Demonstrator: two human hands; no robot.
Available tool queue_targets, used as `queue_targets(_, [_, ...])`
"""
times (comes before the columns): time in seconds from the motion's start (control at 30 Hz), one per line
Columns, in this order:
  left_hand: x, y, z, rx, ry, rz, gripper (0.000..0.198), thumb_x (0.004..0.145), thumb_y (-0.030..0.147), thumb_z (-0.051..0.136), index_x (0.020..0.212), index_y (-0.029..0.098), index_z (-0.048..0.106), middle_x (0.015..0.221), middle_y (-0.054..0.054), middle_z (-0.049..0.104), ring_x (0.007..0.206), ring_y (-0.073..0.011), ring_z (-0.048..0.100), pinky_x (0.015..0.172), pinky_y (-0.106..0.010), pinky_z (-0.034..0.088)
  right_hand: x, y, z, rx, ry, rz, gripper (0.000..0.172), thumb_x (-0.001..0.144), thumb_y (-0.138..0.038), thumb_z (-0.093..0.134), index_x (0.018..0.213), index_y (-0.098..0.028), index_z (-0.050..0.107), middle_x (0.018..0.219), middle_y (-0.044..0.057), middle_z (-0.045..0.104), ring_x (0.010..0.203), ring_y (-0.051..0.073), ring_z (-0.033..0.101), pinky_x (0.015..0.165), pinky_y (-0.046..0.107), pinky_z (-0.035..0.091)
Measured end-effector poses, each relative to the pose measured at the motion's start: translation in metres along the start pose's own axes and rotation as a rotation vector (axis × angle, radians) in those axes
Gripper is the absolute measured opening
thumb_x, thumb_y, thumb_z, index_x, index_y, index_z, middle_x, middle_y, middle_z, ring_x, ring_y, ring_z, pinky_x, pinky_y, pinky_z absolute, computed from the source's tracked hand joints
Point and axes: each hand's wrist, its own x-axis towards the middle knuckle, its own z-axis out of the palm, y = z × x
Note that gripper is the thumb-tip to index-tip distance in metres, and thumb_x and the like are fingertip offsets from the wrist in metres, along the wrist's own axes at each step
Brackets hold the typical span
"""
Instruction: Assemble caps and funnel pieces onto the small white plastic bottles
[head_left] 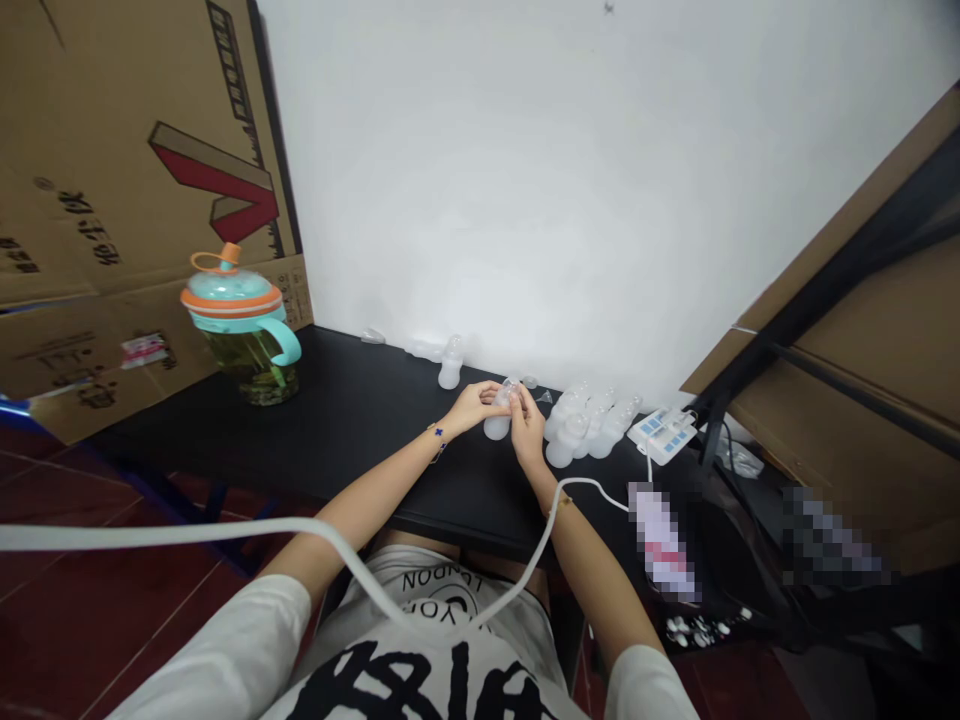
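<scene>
A small translucent white plastic bottle [496, 428] with a clear top stands at the middle of the black table. My left hand [475, 406] pinches its upper part from the left. From the right, the fingers of my right hand [528, 428] close on the same clear top. My fingers hide part of that top. Just right of my right hand, several similar bottles [586, 422] stand in a tight group. Another bottle [450, 364] is upright near the wall, left of my hands. Small clear plastic pieces [544, 397] lie behind my right hand.
A turquoise and orange lidded jug [244, 335] stands at the left, before a cardboard box [135, 150]. At the right are a white power strip [663, 434], a blurred-out object [664, 545] and a dark metal frame [720, 420]. A white cable [300, 524] crosses before me.
</scene>
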Motion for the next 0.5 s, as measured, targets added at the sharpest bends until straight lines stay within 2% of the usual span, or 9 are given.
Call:
queue_targets(0.17, [0.0,0.0007,-0.0001,-0.001,0.003,-0.005,0.053,0.059,0.028,0.095,0.103,0.013,0.07,0.099,-0.008,0.077,0.091,-0.0184,0.073,0.091,-0.034,0.057,0.0001,-0.0006,0.0012,0.008,0.001,0.008,0.063,0.093,-0.063,0.056,0.132,-0.016,0.068,0.126,0.014,0.074,0.121,0.031,0.068,0.101,0.044,0.056])
queue_targets(0.33, [-0.0006,0.003,-0.0007,0.0,-0.012,-0.008,0.053,0.059,0.031,0.095,0.102,0.013,0.07,0.1,-0.009,0.077,0.091,-0.0195,0.072,0.092,-0.036,0.056,0.0019,-0.0012,0.002,0.052,0.0,0.046,0.062,0.089,-0.062,0.061,0.13,-0.016,0.068,0.121,0.015,0.075,0.11,0.032,0.072,0.091,0.045,0.06])
queue_targets(0.5, [-0.0016,0.0065,-0.0005,0.009,-0.05,0.001,0.046,0.067,0.037,0.09,0.102,0.013,0.07,0.102,-0.009,0.076,0.096,-0.0213,0.071,0.095,-0.036,0.054,0.0016,-0.0043,0.0005,0.097,0.005,0.045,0.057,0.089,-0.058,0.064,0.127,-0.017,0.068,0.123,0.015,0.073,0.109,0.029,0.07,0.089,0.042,0.059])
